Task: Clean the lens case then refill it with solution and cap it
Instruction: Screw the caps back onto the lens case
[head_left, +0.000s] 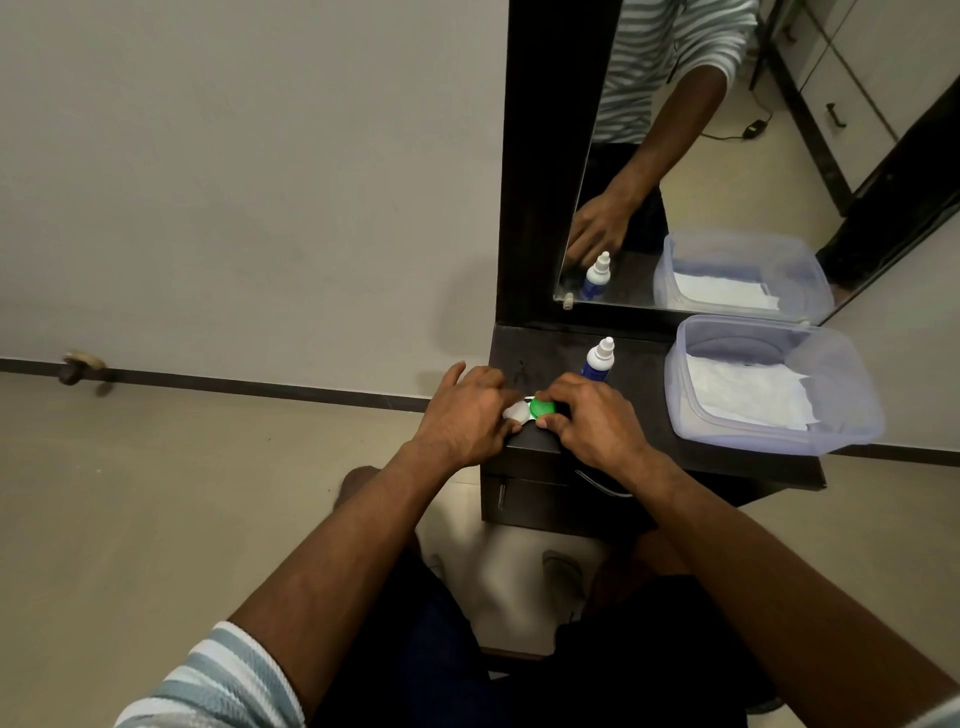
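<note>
The lens case (530, 410) lies on the near left corner of the dark dresser top (644, 395). It shows a white cap on the left and a green cap on the right. My left hand (467, 415) rests at the white side, fingers touching that cap. My right hand (597, 423) is curled over the green cap, thumb and fingers pinching it. Just behind my right hand stands the solution bottle (598, 361), blue with a white nozzle, upright and untouched.
A clear plastic tub (852, 415) with white tissue inside sits on the right of the dresser top. A mirror (727, 156) rises behind, reflecting the bottle and tub. Drawers with handles are below the top. Beige floor lies to the left.
</note>
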